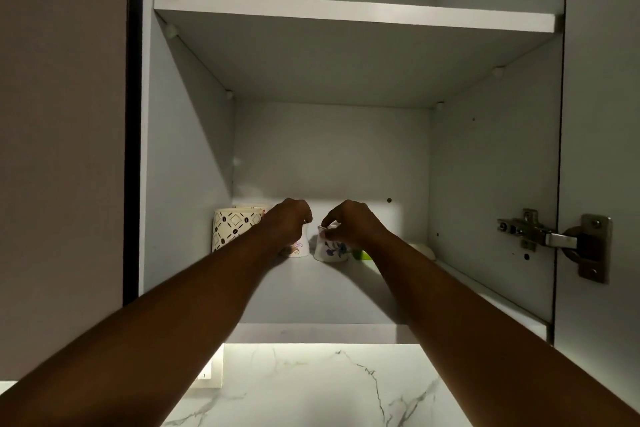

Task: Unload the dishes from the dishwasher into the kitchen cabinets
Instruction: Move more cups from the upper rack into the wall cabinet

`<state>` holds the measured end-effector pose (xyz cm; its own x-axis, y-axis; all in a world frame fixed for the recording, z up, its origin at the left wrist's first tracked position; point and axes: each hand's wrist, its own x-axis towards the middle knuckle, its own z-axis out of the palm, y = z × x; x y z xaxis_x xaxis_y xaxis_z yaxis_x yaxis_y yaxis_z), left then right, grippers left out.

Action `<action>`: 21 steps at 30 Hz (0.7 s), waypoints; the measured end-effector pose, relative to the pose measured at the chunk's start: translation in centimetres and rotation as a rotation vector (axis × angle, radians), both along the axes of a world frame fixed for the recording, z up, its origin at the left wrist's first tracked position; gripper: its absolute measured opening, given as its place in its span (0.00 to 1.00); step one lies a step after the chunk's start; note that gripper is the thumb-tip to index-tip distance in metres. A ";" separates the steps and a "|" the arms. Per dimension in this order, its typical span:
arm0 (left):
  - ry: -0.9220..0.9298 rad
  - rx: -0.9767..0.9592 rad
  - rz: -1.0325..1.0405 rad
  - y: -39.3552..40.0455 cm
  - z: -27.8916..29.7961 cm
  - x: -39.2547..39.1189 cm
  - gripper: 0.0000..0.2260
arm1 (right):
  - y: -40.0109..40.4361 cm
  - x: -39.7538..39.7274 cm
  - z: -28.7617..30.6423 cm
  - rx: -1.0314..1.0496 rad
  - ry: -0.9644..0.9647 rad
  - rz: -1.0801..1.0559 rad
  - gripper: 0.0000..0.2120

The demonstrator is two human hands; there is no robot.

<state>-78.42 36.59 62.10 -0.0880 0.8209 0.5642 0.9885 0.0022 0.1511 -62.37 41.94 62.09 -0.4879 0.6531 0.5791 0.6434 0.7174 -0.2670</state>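
Right fingers (327,220) around floral cup (330,248)

From my remote seat the head view was dim overall, the cabinet (332,149) interior a murky grey-green. The only strong light came from below, a strip under the cabinet that washed the marble wall (311,388) nearly white and threw a bright band across the lower back panel. My left hand (289,220) and right hand (349,224) sat against that band almost as silhouettes, both forearms dark and a little soft. The upper shelf (353,15) cast a deep shadow beneath itself. Straight edges bowed outward toward the frame's sides, and the hinge (554,239) caught a faint glint.
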 end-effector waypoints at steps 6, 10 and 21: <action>0.028 0.046 0.007 -0.7 0.1 0.6 0.21 | 0.3 0.0 -0.3 0.006 0.014 0.001 0.11; 0.020 0.071 -0.001 -1.2 0.0 0.8 0.23 | 0.3 0.0 -0.5 0.004 0.025 0.008 0.12; 0.163 0.046 0.145 -2.0 -0.3 2.1 0.14 | 0.1 0.4 -0.6 0.033 0.036 -0.016 0.13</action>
<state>-76.35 34.57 61.77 -0.1079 0.7794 0.6172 0.9897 0.1428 -0.0072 -61.95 42.07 61.48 -0.4560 0.6409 0.6175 0.6456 0.7158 -0.2661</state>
